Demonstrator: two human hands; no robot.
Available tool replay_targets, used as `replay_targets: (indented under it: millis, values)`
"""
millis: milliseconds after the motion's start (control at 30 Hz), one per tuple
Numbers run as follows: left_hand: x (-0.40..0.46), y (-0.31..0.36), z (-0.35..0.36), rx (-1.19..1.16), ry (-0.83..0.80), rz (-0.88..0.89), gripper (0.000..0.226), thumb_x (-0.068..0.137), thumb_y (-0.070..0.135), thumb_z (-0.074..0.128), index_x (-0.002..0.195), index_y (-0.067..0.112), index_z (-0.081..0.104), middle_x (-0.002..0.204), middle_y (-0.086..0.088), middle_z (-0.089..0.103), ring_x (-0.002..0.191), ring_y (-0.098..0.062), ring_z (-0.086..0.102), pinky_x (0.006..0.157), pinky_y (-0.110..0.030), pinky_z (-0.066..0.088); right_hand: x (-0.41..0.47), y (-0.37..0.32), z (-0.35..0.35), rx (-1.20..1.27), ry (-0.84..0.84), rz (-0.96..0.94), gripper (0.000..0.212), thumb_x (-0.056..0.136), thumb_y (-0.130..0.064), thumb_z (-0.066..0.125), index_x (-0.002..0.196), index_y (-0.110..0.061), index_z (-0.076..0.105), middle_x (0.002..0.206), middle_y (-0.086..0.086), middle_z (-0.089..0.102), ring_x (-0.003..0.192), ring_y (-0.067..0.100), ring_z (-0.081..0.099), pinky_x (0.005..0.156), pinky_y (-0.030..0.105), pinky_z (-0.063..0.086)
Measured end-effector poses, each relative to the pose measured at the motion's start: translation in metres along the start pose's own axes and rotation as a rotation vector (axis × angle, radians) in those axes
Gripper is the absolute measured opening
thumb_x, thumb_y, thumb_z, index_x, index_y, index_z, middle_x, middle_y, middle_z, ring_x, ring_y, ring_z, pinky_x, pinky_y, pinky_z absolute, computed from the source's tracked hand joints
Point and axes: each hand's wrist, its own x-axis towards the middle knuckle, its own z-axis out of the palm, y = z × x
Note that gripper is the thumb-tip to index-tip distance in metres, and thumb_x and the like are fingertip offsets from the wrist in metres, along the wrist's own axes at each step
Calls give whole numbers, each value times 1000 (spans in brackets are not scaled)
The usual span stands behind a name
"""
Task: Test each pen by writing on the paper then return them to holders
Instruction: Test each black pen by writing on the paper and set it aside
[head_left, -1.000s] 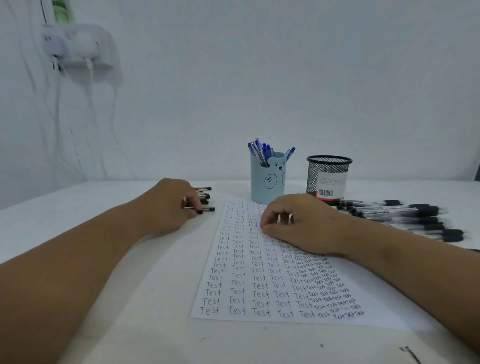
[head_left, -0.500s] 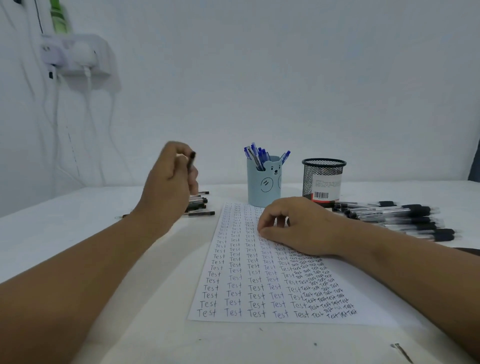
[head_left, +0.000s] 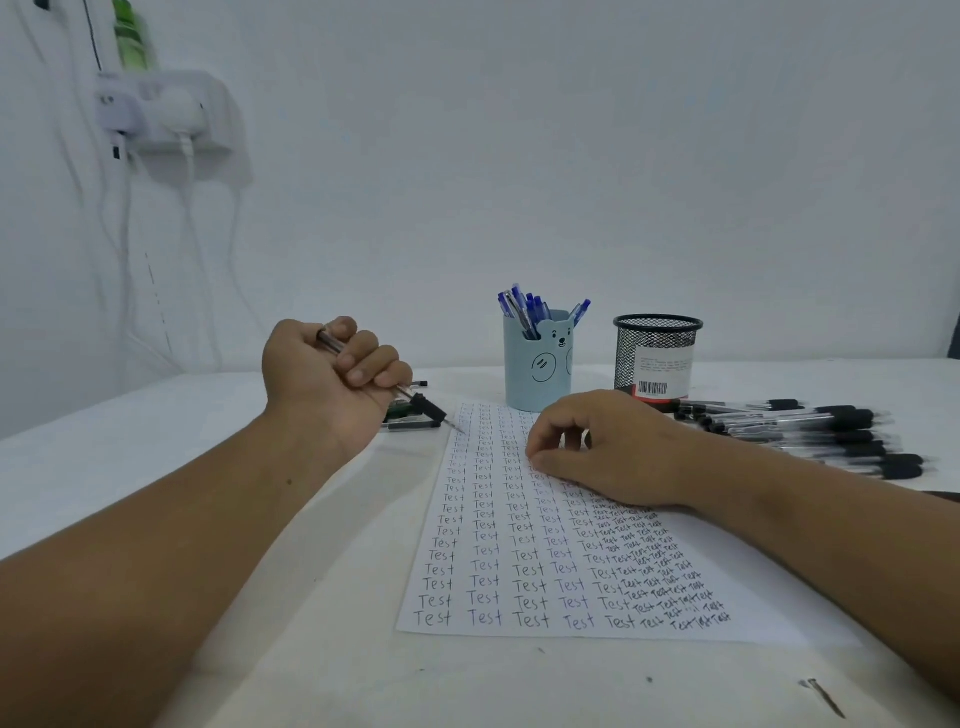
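Left hand (head_left: 332, 379) is raised just above the worktop (head_left: 130, 447), left of the paper's far left corner, forearm running in from the near left edge. Its fingers are curled tight round a pen (head_left: 410, 397), fist-fashion, knuckles turned toward the camera. The pen has a clear barrel and a black grip; it slants down to the right, tip just at the paper's left edge near the far corner; contact cannot be confirmed. Behind the fist a small pile of black pens (head_left: 410, 421) lies on the worktop, partly hidden.

The paper (head_left: 524, 545) lies at the middle of the worktop, long side running away from the near edge, covered in rows of the handwritten word "Test", crowded and overlapping toward its right side.

A light blue holder (head_left: 537, 371) with a bear face stands beyond the paper's far edge, holding blue pens (head_left: 524, 309) upright.

Right hand (head_left: 608, 447) rests on the far part of the paper, palm down, fingers loosely curled, holding nothing.

A black mesh holder (head_left: 657, 358) with a barcode label stands right of the blue one. A heap of black pens (head_left: 810, 434) lies toward the worktop's right edge.
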Motion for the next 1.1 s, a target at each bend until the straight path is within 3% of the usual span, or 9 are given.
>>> replay_targets:
  millis: [100, 200, 367, 567, 700, 800, 900, 1000, 1100]
  values:
    - [-1, -5, 1, 1, -26, -28, 5, 70, 18, 36, 68, 15, 39, 56, 0, 26, 46, -16, 27, 54, -25, 32, 0, 0, -1, 7, 50, -1, 8, 92, -32, 70, 100, -32, 72, 89, -14, 67, 82, 4, 60, 69, 13, 46]
    - [-4, -12, 6, -17, -50, -81, 26, 90, 20, 28, 69, 12, 40, 58, -3, 32, 50, -20, 41, 64, -32, 40, -2, -5, -1, 54, 160, -34, 15, 92, -37, 70, 106, -33, 72, 86, -13, 65, 78, 5, 57, 68, 15, 47]
    - [-15, -23, 16, -67, -139, -183, 31, 93, 20, 26, 67, 11, 42, 64, -7, 44, 60, -28, 58, 76, -39, 51, -3, -16, 2, 18, 230, -163, 30, 84, -49, 74, 111, -36, 75, 76, -11, 58, 67, -1, 51, 59, 13, 34]
    - [-24, -32, 22, -31, -252, -239, 21, 89, 14, 31, 73, 10, 45, 85, -21, 66, 101, -46, 69, 94, -56, 54, -5, -21, 0, 40, 244, -195, 12, 86, -29, 78, 96, -24, 80, 63, -6, 63, 57, 5, 52, 57, 20, 43]
    - [-18, -32, 14, 324, -242, -219, 32, 105, 30, 29, 92, 12, 52, 116, -25, 70, 116, -41, 65, 106, -50, 46, -3, -16, -16, 34, 194, -55, 2, 85, -21, 77, 87, -20, 75, 67, 3, 70, 50, 3, 50, 54, 24, 47]
    - [-18, -35, 4, 831, -302, -100, 33, 106, 39, 41, 105, 12, 59, 106, -12, 74, 110, -27, 68, 105, -43, 48, -9, -6, -30, 155, 185, 104, 6, 87, -12, 68, 82, -10, 70, 65, 9, 70, 48, 7, 51, 50, 20, 44]
    - [-24, -33, -3, 1416, -518, 57, 21, 98, 41, 59, 92, 24, 69, 98, 11, 73, 98, -3, 66, 95, -30, 47, -16, 2, -37, 462, 146, 219, 11, 88, -2, 59, 77, 0, 61, 61, 12, 63, 50, 18, 48, 45, 23, 35]
    - [-25, -29, -5, 1558, -511, 39, 15, 90, 41, 69, 86, 27, 73, 96, 18, 72, 87, 3, 66, 86, -24, 46, -19, 6, -38, 633, 102, 260, 31, 88, -2, 62, 61, -13, 51, 57, 9, 51, 45, 17, 38, 43, 20, 24]
    - [-24, -27, -8, 1595, -456, 11, 8, 84, 38, 77, 84, 30, 77, 96, 21, 72, 90, 6, 66, 84, -19, 45, -21, 6, -34, 650, 57, 338, 42, 93, -17, 69, 55, -17, 51, 51, 6, 46, 40, 15, 33, 40, 19, 25]
